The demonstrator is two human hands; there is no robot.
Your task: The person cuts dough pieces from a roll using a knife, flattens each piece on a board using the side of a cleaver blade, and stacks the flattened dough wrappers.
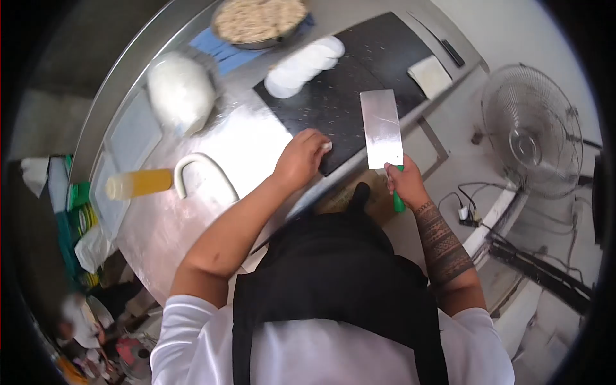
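My left hand (300, 160) is over the near left edge of the black board (340, 90), its fingers closed on a small white piece of dough (327, 147). My right hand (405, 181) grips the green handle of a cleaver (382, 128), whose broad blade points away from me over the board's near edge. Farther back on the board lies a row of overlapping flat white dough rounds (303, 67). A curved rope of white dough (204, 168) rests on the steel table (247, 138), left of my left forearm.
A yellow oil bottle (139, 184) lies at the left, near a plastic-covered white mass (181, 94). At the back are a bowl of filling (258, 23) and a blue cloth (224, 52). Right: a folded white cloth (430, 77), a knife (452, 52), a fan (532, 131). People show lower left.
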